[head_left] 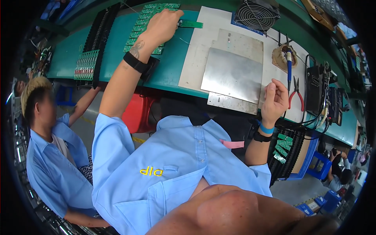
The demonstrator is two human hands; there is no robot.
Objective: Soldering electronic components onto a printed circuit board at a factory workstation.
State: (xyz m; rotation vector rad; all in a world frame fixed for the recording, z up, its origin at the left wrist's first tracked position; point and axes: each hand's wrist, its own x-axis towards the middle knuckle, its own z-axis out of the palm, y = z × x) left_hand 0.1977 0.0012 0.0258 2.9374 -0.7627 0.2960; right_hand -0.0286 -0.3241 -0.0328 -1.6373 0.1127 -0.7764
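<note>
At the far side of the bench, my left hand [164, 26] is closed, its fingers curled at one end of a narrow green circuit board [192, 24]. The fingertips are partly hidden. Beneath and beside that hand lie rows of small green circuit boards [137, 28]. My right hand [275, 102] is raised at the near right, fingers loosely bent and apart, with nothing visible in them. It is close to the right edge of a bare metal plate [233, 74]. Beyond it are a blue-handled soldering iron [289, 60] and red-handled pliers [300, 100].
A fan with a wire guard [256, 15] stands at the back. Black racks [98, 39] are at the left; one holds boards [87, 64]. Black boxes with cables [314, 84] sit at the right. A red stool [137, 113] is under the bench. Another person [55, 145] is at my left.
</note>
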